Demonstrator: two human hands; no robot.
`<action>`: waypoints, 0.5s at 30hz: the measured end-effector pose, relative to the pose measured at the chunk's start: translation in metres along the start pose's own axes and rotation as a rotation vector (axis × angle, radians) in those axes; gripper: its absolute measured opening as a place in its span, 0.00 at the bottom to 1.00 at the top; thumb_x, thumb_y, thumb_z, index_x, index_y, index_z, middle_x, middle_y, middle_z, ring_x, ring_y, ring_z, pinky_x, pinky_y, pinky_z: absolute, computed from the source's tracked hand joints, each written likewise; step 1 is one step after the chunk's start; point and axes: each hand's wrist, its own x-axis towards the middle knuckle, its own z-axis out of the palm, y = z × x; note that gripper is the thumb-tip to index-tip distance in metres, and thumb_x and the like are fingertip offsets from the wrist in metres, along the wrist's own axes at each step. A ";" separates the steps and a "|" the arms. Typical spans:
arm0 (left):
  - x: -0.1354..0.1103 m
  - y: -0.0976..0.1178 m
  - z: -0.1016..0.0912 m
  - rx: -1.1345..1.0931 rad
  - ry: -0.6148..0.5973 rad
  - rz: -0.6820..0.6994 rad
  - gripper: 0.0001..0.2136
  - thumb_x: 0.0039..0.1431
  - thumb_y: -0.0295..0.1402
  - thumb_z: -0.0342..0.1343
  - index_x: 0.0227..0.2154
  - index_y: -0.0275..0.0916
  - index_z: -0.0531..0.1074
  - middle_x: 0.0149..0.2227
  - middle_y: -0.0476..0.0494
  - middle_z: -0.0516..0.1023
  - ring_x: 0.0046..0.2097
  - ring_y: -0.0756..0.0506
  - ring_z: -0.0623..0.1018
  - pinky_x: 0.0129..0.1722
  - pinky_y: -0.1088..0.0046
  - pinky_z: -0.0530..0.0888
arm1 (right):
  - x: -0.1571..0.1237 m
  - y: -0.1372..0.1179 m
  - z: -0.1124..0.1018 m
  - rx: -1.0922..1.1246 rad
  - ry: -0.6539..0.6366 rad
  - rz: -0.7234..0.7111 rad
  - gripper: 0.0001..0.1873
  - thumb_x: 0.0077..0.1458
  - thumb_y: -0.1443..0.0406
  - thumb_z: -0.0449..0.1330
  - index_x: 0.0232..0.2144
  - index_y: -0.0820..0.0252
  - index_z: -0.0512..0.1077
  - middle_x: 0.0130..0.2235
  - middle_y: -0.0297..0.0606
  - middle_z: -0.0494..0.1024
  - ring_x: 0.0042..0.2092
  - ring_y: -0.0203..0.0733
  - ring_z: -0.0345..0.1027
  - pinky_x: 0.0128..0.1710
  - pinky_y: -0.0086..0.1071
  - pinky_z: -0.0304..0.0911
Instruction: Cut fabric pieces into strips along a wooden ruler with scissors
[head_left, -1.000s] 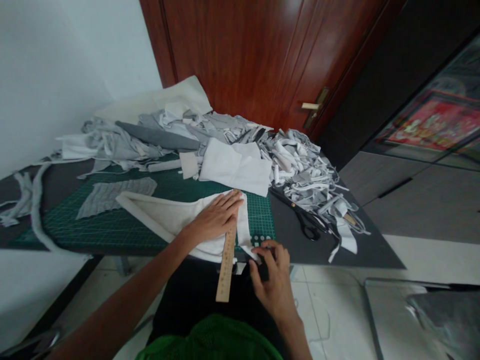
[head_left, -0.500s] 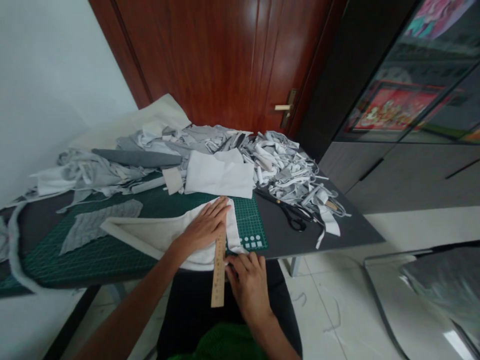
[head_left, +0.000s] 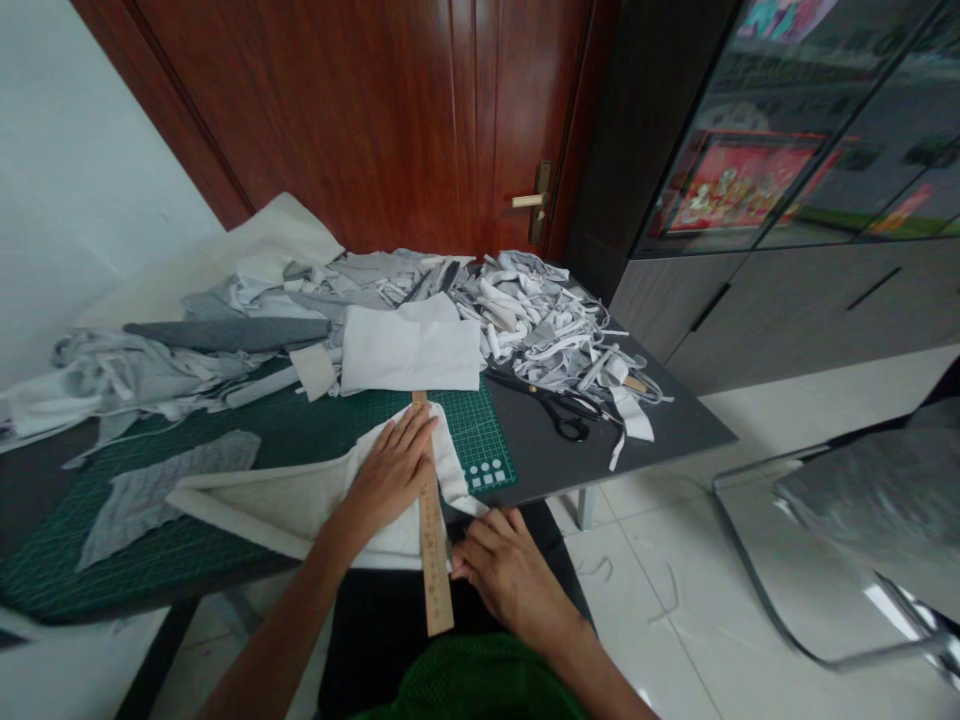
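My left hand [head_left: 390,472] lies flat with fingers stretched out, pressing a wooden ruler [head_left: 430,545] onto a cream piece of fabric [head_left: 285,505] on the green cutting mat [head_left: 225,440]. The ruler runs over the table's near edge toward me. My right hand [head_left: 501,565] is just right of the ruler at the table edge, fingers curled together against the fabric's edge; what it grips is hidden.
Black scissors [head_left: 551,408] lie right of the mat on the dark table [head_left: 660,420]. A folded white cloth [head_left: 409,350], a grey cloth piece [head_left: 161,485] and heaps of grey and white strips [head_left: 540,320] cover the back. A chair [head_left: 862,520] stands at right.
The view has swung right. My right hand moved left to the ruler's side at the fabric edge. My left hand stays flat on the ruler.
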 end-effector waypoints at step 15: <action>-0.016 0.017 0.006 0.015 0.051 -0.029 0.32 0.70 0.32 0.40 0.75 0.34 0.40 0.75 0.33 0.51 0.75 0.40 0.53 0.73 0.55 0.54 | -0.010 0.002 -0.022 0.065 -0.218 -0.084 0.05 0.66 0.62 0.64 0.36 0.54 0.76 0.37 0.32 0.78 0.46 0.43 0.71 0.49 0.36 0.62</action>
